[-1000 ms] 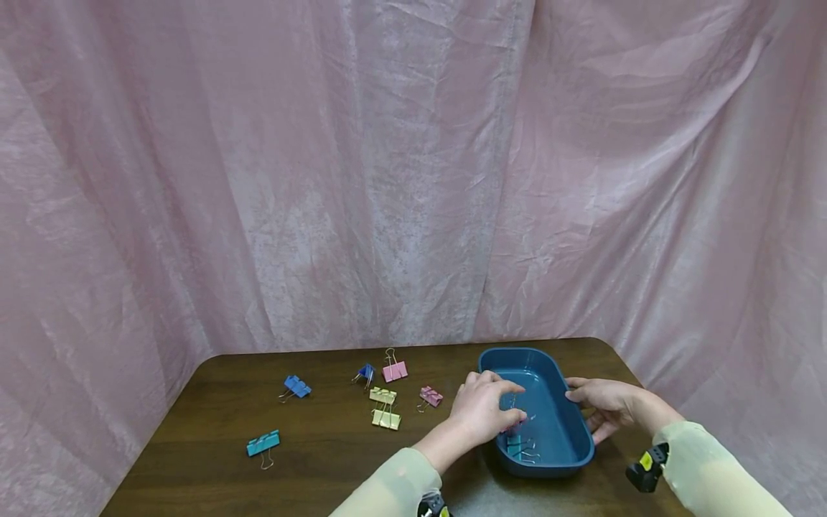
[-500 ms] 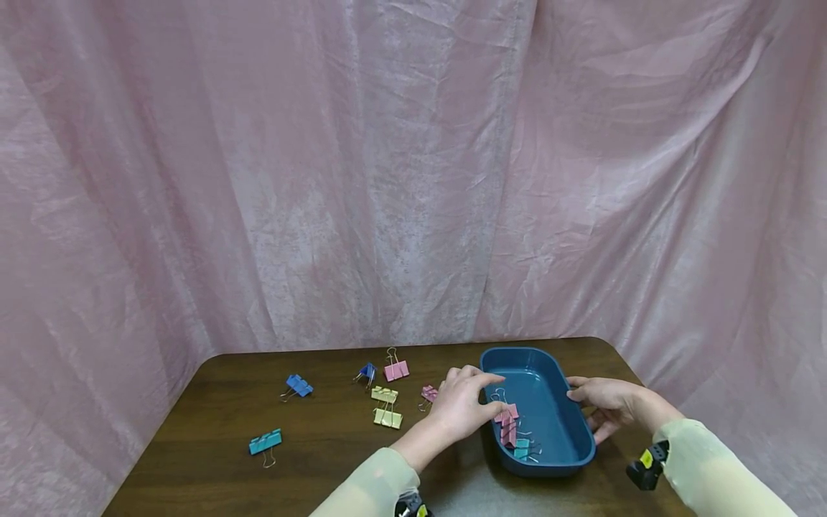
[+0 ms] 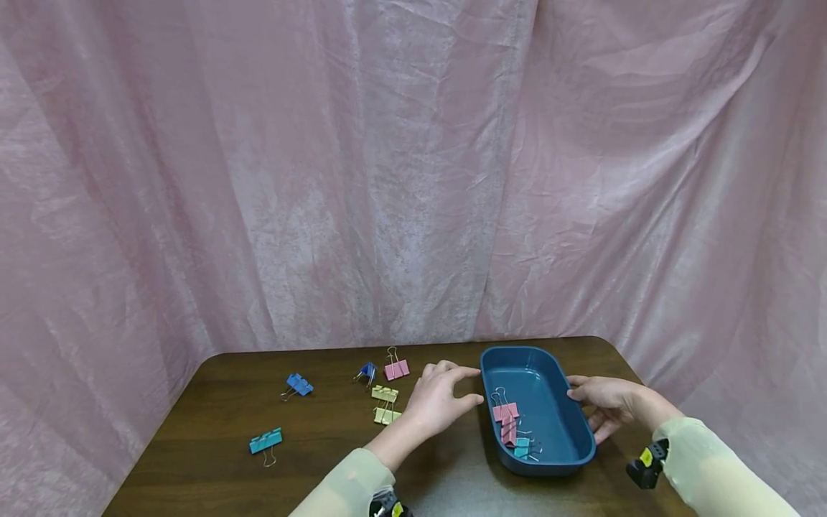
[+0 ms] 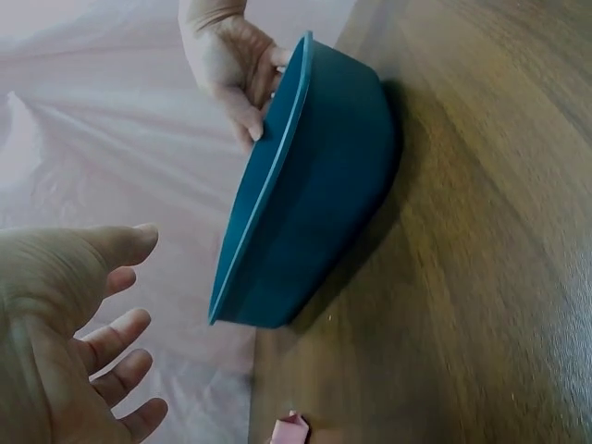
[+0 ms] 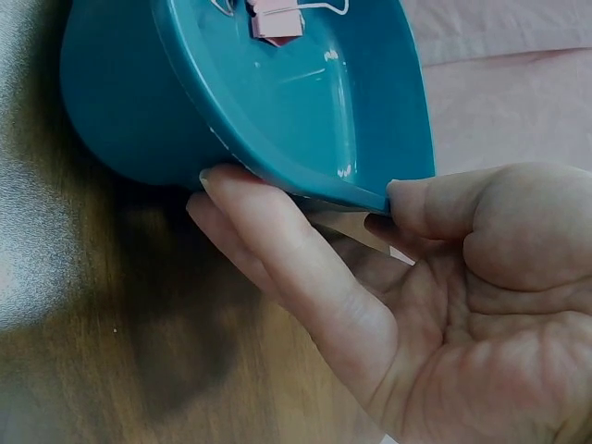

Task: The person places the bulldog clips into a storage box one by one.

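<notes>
My left hand hovers just left of the blue tray, with thumb and fingers spread apart and nothing between them. Bare fingers show the same way on that left hand in the left wrist view. On the tray's other side, my right hand grips it. Its thumb sits on the rim while the fingers lie against the outer wall from below. Inside, along the left wall, are a pink binder clip, a darker pink binder clip and a teal binder clip.
On the brown table to the left lie a teal binder clip, a blue binder clip, a dark blue binder clip, a pink binder clip and two yellow binder clips. A pink curtain hangs behind.
My left hand has drawn back leftward from over the tray to outside its rim, uncovering the pink clips inside. It now covers the small pink clip on the table. The right hand stays put.
</notes>
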The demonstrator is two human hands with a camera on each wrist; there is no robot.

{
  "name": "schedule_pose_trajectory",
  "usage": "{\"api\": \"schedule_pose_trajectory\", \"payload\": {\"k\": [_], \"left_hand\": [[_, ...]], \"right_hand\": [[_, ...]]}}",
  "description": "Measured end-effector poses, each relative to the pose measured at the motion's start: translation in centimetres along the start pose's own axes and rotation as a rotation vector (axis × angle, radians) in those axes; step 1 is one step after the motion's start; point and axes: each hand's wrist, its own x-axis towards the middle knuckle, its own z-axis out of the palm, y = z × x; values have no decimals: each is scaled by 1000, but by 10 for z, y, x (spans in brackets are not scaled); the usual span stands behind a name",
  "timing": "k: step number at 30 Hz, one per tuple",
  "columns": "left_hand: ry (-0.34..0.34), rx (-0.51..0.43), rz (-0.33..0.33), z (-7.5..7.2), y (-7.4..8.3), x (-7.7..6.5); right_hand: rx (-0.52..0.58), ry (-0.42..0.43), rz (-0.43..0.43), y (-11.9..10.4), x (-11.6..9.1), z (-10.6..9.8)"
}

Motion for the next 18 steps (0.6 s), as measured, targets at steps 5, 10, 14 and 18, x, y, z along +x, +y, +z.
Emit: {"api": "schedule_pose_trajectory", "payload": {"k": [5,10,14,18], "left_hand": [[-1,-15,-13,-4,-8,-2],[17,-45,-5,-13,-15,-3],[28,-82,-3,-21,-25,-7],[34,-113,-27,-29,-38,-12]], "right_hand": [[1,-6,12,0,0,-1],[9,-14,15,-1,0,-1],[12,-19,13,-1,0,-1],[26,-29,14,0,2,-1]]}}
